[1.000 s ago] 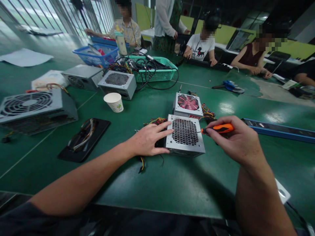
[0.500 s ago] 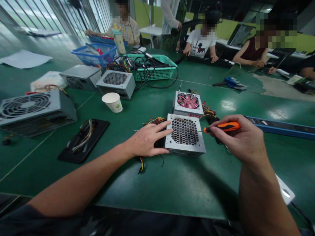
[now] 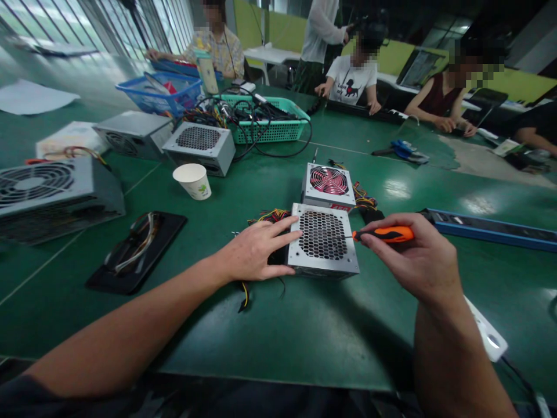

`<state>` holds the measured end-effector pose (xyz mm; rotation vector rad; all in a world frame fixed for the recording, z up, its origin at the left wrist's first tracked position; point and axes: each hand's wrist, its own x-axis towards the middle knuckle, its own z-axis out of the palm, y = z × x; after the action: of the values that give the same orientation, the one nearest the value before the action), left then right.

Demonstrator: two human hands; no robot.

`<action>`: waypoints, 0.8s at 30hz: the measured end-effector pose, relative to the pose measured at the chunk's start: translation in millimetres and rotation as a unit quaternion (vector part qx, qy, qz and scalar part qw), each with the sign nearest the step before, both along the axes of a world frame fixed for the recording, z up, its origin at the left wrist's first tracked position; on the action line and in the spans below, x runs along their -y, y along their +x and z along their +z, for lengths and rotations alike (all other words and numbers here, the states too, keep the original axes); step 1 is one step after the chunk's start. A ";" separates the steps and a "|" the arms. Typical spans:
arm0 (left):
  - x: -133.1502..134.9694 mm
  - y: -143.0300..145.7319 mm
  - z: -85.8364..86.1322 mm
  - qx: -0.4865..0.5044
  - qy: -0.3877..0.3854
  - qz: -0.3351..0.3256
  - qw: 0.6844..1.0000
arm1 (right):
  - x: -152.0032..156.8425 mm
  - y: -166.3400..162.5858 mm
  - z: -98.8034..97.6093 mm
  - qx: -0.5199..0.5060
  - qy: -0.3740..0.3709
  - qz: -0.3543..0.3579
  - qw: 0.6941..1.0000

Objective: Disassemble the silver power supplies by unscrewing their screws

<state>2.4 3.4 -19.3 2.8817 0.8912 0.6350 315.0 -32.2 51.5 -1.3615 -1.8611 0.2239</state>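
A grey computer power supply point(image 3: 322, 267) with a honeycomb grille on top sits in front of me. My left hand point(image 3: 250, 249) rests against its left side, fingers spread, fingertips touching the top's edge. In my right hand point(image 3: 420, 252) is an orange and black screwdriver point(image 3: 391, 234), pinched by the handle and held nearly level. The thin shaft points left over the right part of the grille; whether the tip touches it I cannot tell. Just behind stands another power supply point(image 3: 329, 181) with a red fan. Coloured cables point(image 3: 272, 216) emerge beside my left hand.
To the left are a paper cup point(image 3: 194, 181), a black tray point(image 3: 137, 252) with cables and several grey power supplies point(image 3: 200, 148). A green basket point(image 3: 272, 130) of cables and a blue basket point(image 3: 159, 96) stand behind. Right lies a blue-edged bar point(image 3: 491, 229). Several people sit across the table.
The whole view has shifted slightly, so the table's things appear further left. Both hands keep their places at the power supply, and the screwdriver remains over the grille.
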 end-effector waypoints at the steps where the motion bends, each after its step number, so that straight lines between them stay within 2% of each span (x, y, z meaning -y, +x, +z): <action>1: 0.0 0.0 0.1 -0.002 0.000 0.001 1.000 | -1.2 0.2 -0.7 -0.019 -0.006 0.001 1.000; 4: -0.3 -0.2 -0.3 -0.005 0.004 0.001 1.000 | -4.1 0.9 -1.6 -0.068 -0.019 -0.001 0.997; 12: -0.7 -0.4 -1.4 0.000 0.012 -0.002 1.000 | -6.1 -7.7 -2.1 -0.233 0.033 0.026 0.971; 17: -0.4 0.1 -0.7 0.003 0.012 0.001 1.000 | -11.6 -14.7 -10.6 -0.246 0.082 0.041 0.965; 24: -0.3 -0.2 -2.1 0.011 0.008 0.003 1.000 | -18.6 -17.5 -26.5 -0.203 0.045 0.070 0.976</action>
<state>2.3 3.7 -21.5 2.8814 0.8959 0.6746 297.5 -13.6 24.9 -1.0320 -1.5997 0.4487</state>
